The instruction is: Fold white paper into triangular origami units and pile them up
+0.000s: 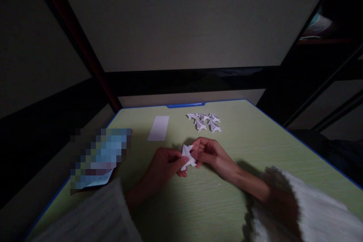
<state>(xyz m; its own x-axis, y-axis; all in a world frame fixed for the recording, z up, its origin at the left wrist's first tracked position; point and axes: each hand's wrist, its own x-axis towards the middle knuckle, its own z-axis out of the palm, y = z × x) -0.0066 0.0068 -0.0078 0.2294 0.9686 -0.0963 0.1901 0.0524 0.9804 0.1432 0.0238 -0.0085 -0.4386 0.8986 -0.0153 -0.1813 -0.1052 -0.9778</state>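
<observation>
Between my two hands is a small white origami figure [186, 153] with pointed corners, held above the table. My left hand [168, 162] is closed on its left and lower side, the thumb pressing on the paper's face. On the opposite side, my right hand [209, 152] pinches the figure's right edge between thumb and fingers. Some of the fingertips are hidden behind the paper. Beyond my hands, several similar folded paper figures [213, 125] lie grouped on the table. To their left rests a flat sheet of white paper [159, 128].
The light-green table [255, 151] has a blue edge and a blue handle strip [185, 105] at its far side. A blurred-out flat object [103, 159], bluish with a dark rim, lies at the left. Cabinet panels [184, 19] rise behind the table.
</observation>
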